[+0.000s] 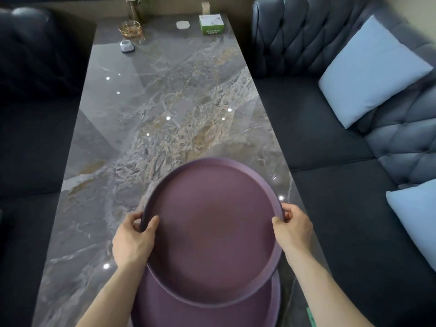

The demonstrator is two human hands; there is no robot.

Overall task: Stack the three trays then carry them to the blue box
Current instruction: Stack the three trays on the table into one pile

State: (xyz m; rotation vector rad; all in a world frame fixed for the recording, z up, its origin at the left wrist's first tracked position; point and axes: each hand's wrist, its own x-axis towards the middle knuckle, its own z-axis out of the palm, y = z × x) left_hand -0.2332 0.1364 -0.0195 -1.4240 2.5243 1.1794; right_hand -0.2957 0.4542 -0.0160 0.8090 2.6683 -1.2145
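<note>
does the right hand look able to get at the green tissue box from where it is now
Probably not. The right hand is shut on the top tray near the table's near end, while the green tissue box sits at the far end, with bare tabletop between.

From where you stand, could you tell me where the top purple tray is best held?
By its raised rim at opposite sides, as the left hand and right hand do: thumbs over the top tray edge, fingers under. It is wide, round and shallow.

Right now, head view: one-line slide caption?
Both hands, left and right, hold purple tray over another tray on marble table.
</note>
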